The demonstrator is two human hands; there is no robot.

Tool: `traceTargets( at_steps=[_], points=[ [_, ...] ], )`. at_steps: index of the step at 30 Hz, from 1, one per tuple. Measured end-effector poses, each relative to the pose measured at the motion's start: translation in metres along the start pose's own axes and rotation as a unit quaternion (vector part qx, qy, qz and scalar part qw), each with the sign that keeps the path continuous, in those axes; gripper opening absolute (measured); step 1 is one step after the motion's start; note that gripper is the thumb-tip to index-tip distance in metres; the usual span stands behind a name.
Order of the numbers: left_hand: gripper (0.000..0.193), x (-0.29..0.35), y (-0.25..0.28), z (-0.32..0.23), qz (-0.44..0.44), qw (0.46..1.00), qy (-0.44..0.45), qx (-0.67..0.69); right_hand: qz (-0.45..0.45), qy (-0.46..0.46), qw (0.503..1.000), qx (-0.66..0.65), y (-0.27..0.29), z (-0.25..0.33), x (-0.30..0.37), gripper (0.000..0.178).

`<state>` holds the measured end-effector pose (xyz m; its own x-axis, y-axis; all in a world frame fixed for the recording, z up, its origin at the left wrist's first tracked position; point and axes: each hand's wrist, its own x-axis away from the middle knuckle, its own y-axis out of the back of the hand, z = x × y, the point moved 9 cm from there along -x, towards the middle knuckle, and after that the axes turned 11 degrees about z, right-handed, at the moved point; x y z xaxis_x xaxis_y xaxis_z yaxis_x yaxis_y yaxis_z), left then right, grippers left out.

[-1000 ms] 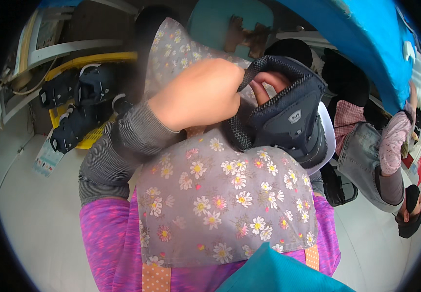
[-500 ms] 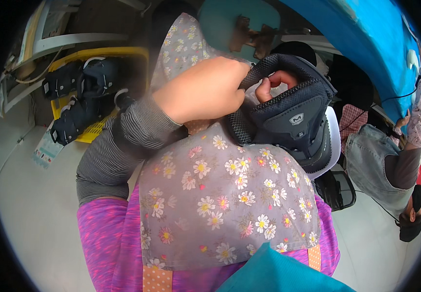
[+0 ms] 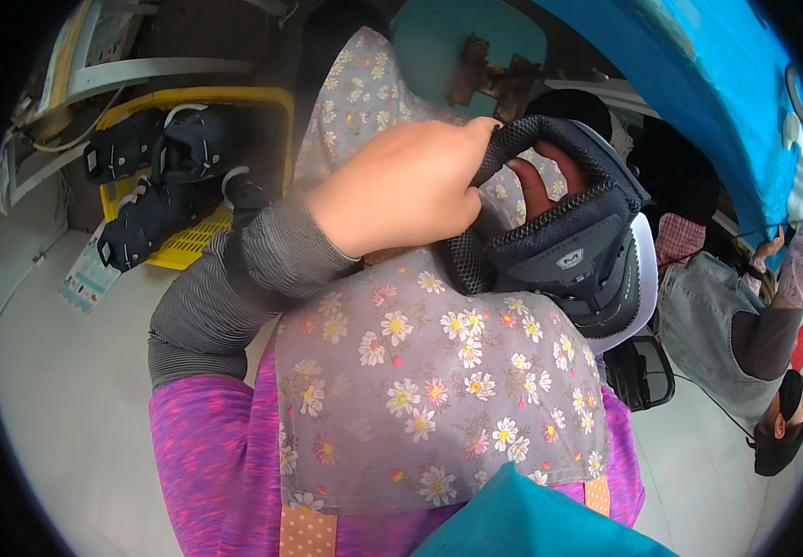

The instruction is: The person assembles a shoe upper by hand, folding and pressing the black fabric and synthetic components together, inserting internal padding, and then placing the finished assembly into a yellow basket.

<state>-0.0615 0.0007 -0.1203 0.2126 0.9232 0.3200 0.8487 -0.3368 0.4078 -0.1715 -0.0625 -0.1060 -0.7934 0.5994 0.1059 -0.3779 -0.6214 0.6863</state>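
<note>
A person's left hand [image 3: 401,190] grips the padded collar of a dark grey shoe [image 3: 569,251], fingers curled over the mesh-lined rim and closed tight on it. The right hand [image 3: 536,181] is pushed down inside the shoe's opening — only a few fingers show past the collar, so how that hand is set within cannot be told. The two hands sit close together, both at the shoe's mouth.

The shoe is held up in front of the person's chest, just above a grey apron [image 3: 429,390] printed with small daisies; its white sole edge faces the right side of the view. A grey ribbed sleeve [image 3: 234,288] covers the left forearm, over a purple knit top [image 3: 202,464].

Off to the left, on the pale floor [image 3: 58,390], a yellow plastic crate [image 3: 207,237] holds several more dark shoes [image 3: 155,176] of the same kind. At the right edge another person [image 3: 745,325] in a grey apron stands beside a blue surface [image 3: 689,84], well apart from the shoe in hand.
</note>
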Motion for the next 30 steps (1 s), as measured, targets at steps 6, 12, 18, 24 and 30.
traceTargets(
  at_steps=[6, 12, 18, 24, 30],
  points=[
    [0.028, -0.007, 0.001, -0.004, 0.010, 0.998, -0.002, -0.069, 0.007, 0.021, 1.000, 0.000, 0.007, -0.001, -0.009, 0.021],
    [0.024, -0.012, 0.002, -0.005, 0.004, 0.998, -0.022, -0.056, 0.004, 0.021, 1.000, 0.005, 0.009, -0.007, -0.010, 0.019],
    [0.024, -0.020, -0.001, 0.000, 0.027, 0.999, -0.010, -0.034, -0.065, 0.027, 0.997, 0.027, 0.019, -0.012, 0.000, 0.017],
    [0.026, -0.013, -0.008, 0.007, 0.047, 0.999, -0.003, -0.013, -0.059, 0.001, 0.998, -0.014, 0.017, -0.031, 0.000, 0.044],
    [0.031, -0.012, -0.008, 0.002, -0.002, 0.998, -0.012, 0.065, -0.055, -0.059, 0.916, -0.393, 0.009, -0.106, -0.006, 0.075]
  ],
)
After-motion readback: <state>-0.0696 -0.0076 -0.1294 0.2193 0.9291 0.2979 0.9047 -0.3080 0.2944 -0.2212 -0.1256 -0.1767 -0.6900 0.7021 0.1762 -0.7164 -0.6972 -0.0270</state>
